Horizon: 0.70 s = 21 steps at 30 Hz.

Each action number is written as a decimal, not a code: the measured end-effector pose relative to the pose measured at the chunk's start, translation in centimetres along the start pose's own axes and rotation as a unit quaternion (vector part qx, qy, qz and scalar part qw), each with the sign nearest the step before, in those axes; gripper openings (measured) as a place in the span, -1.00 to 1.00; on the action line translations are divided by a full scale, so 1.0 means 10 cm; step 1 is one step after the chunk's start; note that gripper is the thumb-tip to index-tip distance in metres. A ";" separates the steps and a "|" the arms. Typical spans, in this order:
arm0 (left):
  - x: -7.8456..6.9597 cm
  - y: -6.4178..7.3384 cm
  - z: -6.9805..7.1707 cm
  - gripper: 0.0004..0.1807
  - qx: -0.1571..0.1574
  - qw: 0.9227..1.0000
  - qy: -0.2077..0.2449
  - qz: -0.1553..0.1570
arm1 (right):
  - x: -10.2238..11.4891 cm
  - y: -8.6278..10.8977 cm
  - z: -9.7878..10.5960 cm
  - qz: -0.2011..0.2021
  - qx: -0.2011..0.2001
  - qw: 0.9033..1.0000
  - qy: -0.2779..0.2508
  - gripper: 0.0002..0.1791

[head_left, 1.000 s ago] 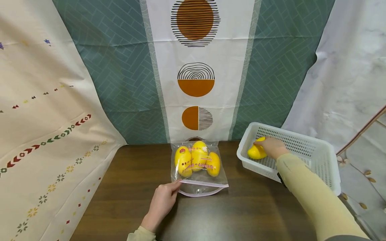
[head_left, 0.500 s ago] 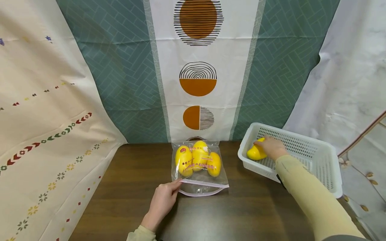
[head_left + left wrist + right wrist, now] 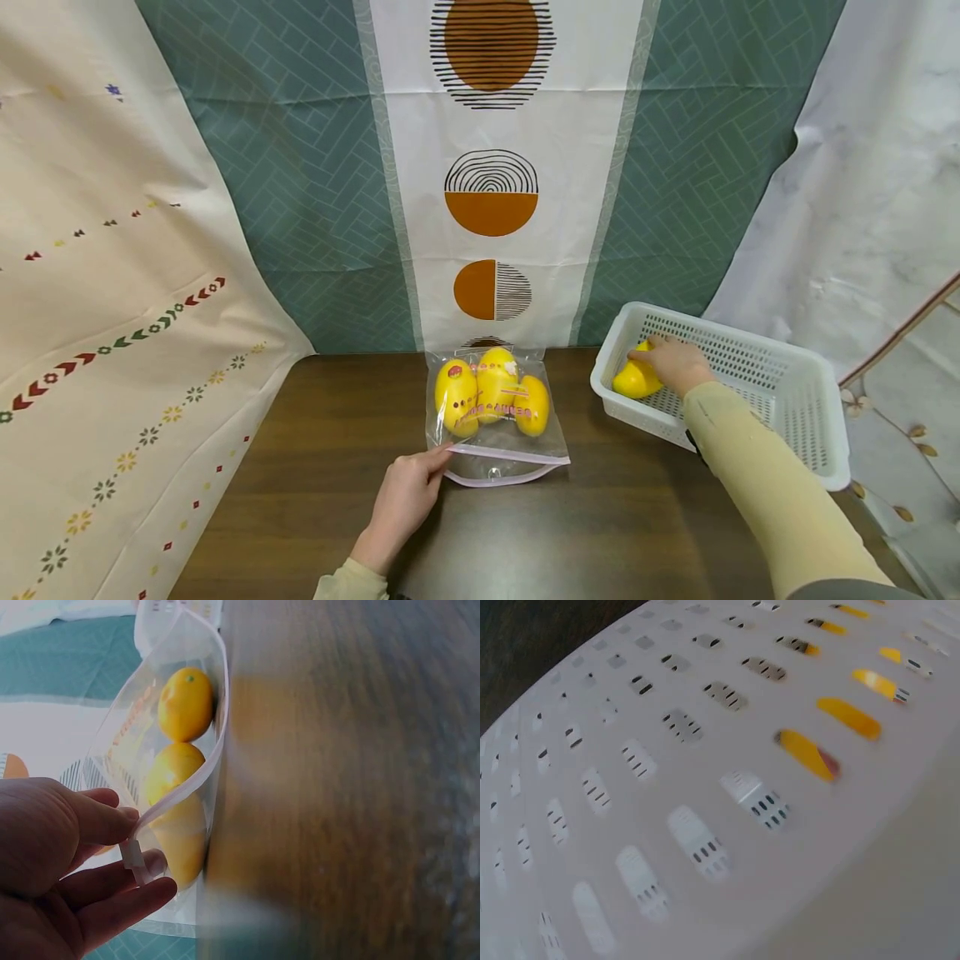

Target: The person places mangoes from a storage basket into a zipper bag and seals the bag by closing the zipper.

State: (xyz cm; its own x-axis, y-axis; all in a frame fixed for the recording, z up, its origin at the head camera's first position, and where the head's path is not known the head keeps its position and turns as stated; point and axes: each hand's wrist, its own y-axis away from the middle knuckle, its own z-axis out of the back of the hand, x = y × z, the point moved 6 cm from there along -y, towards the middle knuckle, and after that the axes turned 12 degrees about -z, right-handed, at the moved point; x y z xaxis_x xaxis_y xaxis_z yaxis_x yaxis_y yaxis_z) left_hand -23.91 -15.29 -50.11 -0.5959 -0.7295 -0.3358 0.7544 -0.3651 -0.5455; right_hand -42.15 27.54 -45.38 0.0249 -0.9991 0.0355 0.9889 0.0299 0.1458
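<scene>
A clear zip bag [image 3: 510,456] with pink printing lies flat, its pink-edged mouth towards me. Three yellow mangoes [image 3: 456,398] are inside it. My left hand [image 3: 405,496] pinches the left corner of the bag's mouth between thumb and fingers. In the left wrist view the mouth gapes, and mangoes [image 3: 186,705] show through it. My right hand [image 3: 678,367] reaches into the white basket [image 3: 813,400] and grips a yellow mango [image 3: 636,382] at its left end. The right wrist view is filled by the basket's slotted wall [image 3: 652,795], with yellow showing through some slots; the hand is hidden there.
The basket stands at the right back of the dark wooden table [image 3: 330,417], its high rim around the right hand. A patterned cloth [image 3: 491,275] hangs behind the table. Pale cloths [image 3: 135,333] hang at both sides.
</scene>
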 end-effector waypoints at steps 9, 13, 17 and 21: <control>-0.01 0.00 0.00 -0.64 -0.004 1.000 0.002 -0.001 | -0.12 -0.02 -0.02 -0.064 0.030 0.994 -0.083 -0.13; -0.01 0.00 0.00 -0.64 -0.002 1.000 -0.003 -0.003 | -0.13 -0.02 -0.03 -0.064 0.028 0.994 -0.080 -0.13; 0.00 0.00 -0.01 -0.63 -0.004 1.000 -0.003 -0.004 | -0.09 -0.01 -0.02 -0.036 0.013 0.999 -0.035 -0.25; 0.01 0.00 -0.02 -0.63 -0.006 1.000 -0.002 -0.004 | -0.06 0.01 -0.02 -0.006 0.008 1.000 0.013 -0.41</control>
State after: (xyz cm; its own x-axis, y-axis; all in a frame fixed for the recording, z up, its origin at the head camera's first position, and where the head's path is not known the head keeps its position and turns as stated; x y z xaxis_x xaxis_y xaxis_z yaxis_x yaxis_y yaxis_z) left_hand -23.97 -15.22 -50.32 -0.6009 -0.7290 -0.3278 0.7461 -0.3644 -0.5573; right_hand -42.06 28.14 -45.59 0.0174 -0.9998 0.0084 0.9866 0.0186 0.1621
